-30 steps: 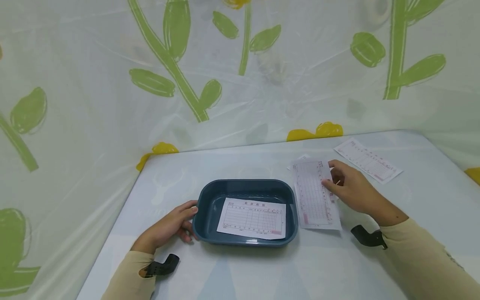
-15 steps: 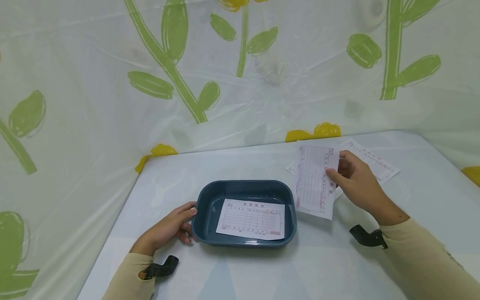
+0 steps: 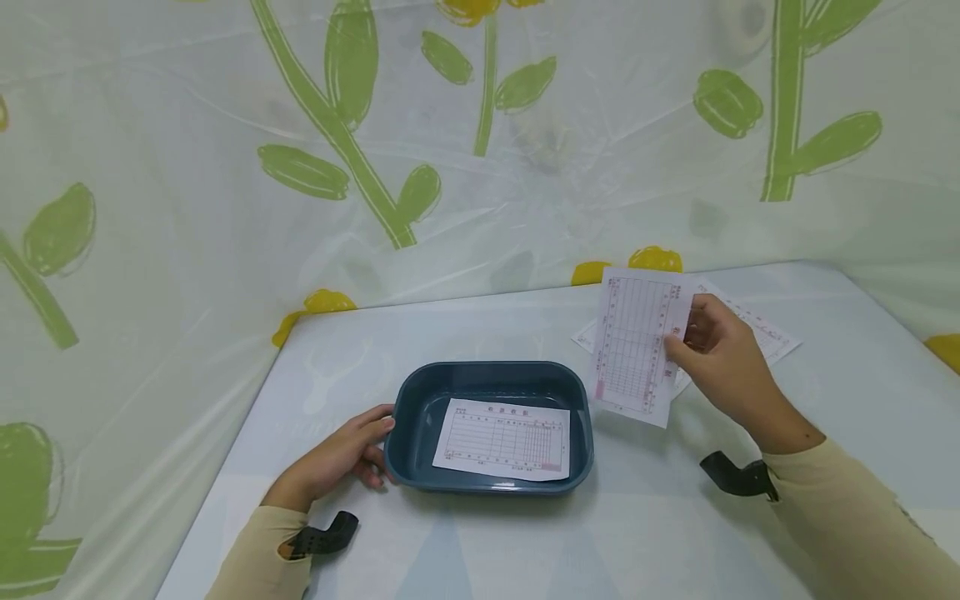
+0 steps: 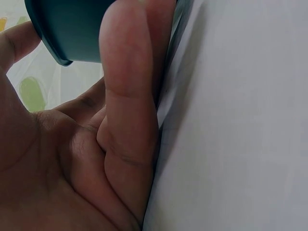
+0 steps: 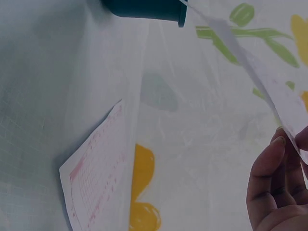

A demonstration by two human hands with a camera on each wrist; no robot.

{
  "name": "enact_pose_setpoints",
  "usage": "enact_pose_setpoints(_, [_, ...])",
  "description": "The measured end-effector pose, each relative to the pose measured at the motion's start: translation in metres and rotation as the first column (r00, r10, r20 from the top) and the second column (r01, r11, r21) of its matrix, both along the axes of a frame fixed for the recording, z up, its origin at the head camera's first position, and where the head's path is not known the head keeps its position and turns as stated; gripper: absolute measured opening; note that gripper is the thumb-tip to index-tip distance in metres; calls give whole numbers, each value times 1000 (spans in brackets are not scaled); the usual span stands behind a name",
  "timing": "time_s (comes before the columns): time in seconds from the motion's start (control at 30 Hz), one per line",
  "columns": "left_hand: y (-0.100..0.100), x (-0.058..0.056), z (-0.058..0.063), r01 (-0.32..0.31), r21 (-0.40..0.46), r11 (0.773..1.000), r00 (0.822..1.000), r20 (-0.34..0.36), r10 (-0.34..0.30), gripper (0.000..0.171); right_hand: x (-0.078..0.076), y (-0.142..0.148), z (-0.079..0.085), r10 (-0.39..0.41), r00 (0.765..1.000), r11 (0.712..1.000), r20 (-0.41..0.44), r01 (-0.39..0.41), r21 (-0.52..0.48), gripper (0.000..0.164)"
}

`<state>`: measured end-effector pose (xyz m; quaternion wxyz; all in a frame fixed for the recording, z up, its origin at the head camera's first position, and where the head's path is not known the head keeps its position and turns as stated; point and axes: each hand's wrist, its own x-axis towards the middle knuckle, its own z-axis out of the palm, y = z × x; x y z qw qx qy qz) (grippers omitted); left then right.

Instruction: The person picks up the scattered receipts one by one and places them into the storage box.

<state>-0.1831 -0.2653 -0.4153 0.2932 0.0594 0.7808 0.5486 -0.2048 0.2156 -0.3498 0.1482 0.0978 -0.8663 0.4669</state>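
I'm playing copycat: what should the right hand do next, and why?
Probably move the slip left over the tub: the right hand pinches it in the air, the left hand touches the tub, and another slip lies inside.

the basin (image 3: 491, 372) is dark blue-green; the white slip (image 3: 474, 435) inside it bears a reddish-purple grid with a pink block. the held slip (image 3: 637, 343): white, purplish-pink ruling, red characters. toward the table's (image 3: 645, 533) far right corner, another slip (image 3: 769, 337), white with pinkish print. pale blue triangles (image 3: 441, 567) mark the table's near edge. behind its far edge, a whitish sheet (image 3: 630, 192) with green leaves (image 3: 303, 172) and yellow blooms (image 3: 656, 258). beige sleeves (image 3: 847, 508).
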Motion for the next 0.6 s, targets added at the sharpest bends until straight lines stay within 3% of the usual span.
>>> enact_pose_setpoints(0.3, [-4,4,-1,-30,-20,999,1000,6,30,64,3,-7,3,2,1000,994,5,-1,-106,38])
enact_pose_setpoints(0.6, [-1,2,1,-9,-18,1000,1000,-12,9,59,8,-18,5,47,989,996,142,-36,-79,28])
